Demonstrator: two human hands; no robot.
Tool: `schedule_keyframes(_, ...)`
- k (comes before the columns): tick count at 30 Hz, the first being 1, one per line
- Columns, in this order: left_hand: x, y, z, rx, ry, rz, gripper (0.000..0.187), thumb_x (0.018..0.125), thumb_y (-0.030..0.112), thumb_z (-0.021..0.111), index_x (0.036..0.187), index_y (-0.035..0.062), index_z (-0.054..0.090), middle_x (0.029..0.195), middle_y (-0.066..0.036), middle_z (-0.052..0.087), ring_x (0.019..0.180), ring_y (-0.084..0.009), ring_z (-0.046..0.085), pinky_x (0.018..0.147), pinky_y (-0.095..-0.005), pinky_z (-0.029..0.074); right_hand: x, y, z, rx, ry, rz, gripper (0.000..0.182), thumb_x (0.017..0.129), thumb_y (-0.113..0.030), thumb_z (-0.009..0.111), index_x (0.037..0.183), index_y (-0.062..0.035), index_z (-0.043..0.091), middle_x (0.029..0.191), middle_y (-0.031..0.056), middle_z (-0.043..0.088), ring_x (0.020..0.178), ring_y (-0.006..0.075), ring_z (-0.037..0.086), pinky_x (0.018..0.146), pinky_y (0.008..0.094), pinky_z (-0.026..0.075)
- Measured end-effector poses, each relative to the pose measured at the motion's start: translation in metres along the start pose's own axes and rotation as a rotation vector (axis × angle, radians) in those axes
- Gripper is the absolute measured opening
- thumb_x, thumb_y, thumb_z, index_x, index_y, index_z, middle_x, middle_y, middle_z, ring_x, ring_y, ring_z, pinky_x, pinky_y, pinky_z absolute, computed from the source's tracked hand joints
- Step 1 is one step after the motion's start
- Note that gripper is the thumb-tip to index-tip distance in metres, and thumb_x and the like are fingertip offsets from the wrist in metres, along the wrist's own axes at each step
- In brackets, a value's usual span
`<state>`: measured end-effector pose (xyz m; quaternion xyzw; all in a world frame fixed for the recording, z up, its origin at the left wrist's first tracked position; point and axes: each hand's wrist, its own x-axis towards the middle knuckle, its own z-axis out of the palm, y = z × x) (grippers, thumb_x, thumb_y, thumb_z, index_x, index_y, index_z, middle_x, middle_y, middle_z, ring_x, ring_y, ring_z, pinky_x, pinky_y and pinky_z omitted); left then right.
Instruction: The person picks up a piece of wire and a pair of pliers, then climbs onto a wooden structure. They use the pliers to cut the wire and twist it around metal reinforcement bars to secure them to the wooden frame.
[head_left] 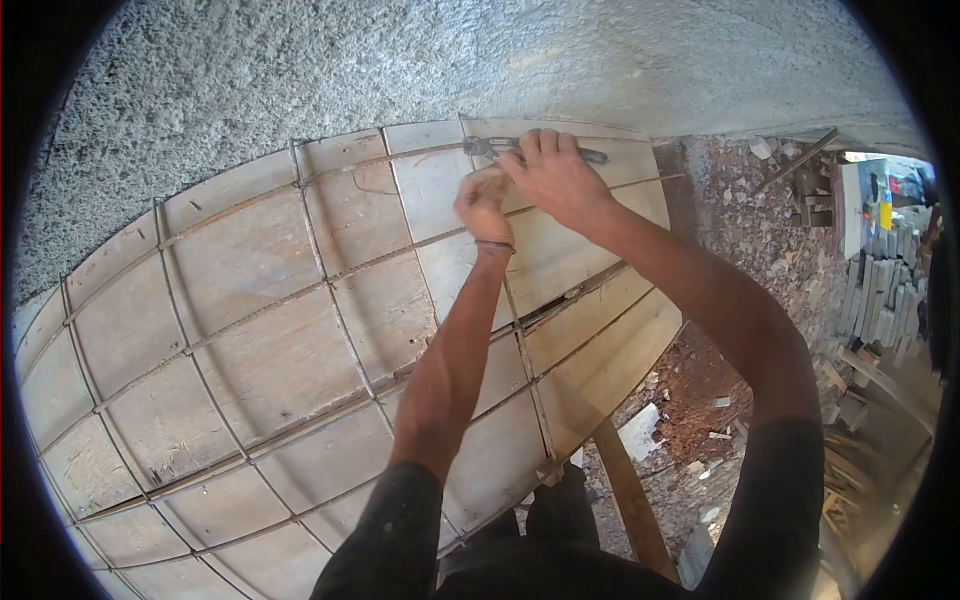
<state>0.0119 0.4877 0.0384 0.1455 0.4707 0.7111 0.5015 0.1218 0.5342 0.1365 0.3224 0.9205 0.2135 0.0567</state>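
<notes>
Near the wall edge of the panelled surface, my right hand (pixel 565 182) is wrapped round a pair of pincers (pixel 482 147). The tool's head points left and its handle end shows past my fingers on the right. Just below the head, my left hand (pixel 485 208) has its fingers curled in close to the pincers and a steel bar; whatever they hold is hidden. A grid of thin steel bars (pixel 332 283) lies over the wooden panels (pixel 255 275). Left of my hands, a thin bent wire (pixel 372 182) lies on a panel.
A rough grey wall (pixel 300 70) rises along the far side. Past the right edge of the panels lies rubble-strewn ground (pixel 725 270). A wooden plank (pixel 632 495) slopes down below the panels, and stacked pale blocks (pixel 885 295) stand at far right.
</notes>
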Motion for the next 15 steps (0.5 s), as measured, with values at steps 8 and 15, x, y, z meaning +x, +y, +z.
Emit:
schedule_keyframes(8,0.058,-0.038,0.005,-0.036,-0.088,-0.475,0.036,0.095,0.035,0.052,0.1,-0.001,0.056,0.08,-0.007,0.057,0.076,-0.0154,0.055,0.07,-0.0287,0.046,-0.004,-0.034,-0.012,0.16,-0.147,0.161,0.049,0.074,-0.011,0.066,0.118,0.0008,0.045,0.1,0.0184,0.058,0.088,0.027,0.057,0.067,0.0351,0.048)
schedule_keyframes(15,0.05,-0.011,0.039,-0.126,0.132,-0.659,0.037,0.081,0.028,0.072,0.103,0.0007,0.06,0.071,-0.007,0.056,0.063,-0.0166,0.053,0.059,-0.0328,0.045,-0.009,-0.022,-0.005,0.457,-0.195,0.168,0.072,0.064,-0.012,0.075,0.127,0.0033,0.044,0.1,0.0221,0.06,0.091,0.0323,0.059,0.074,0.0429,0.052)
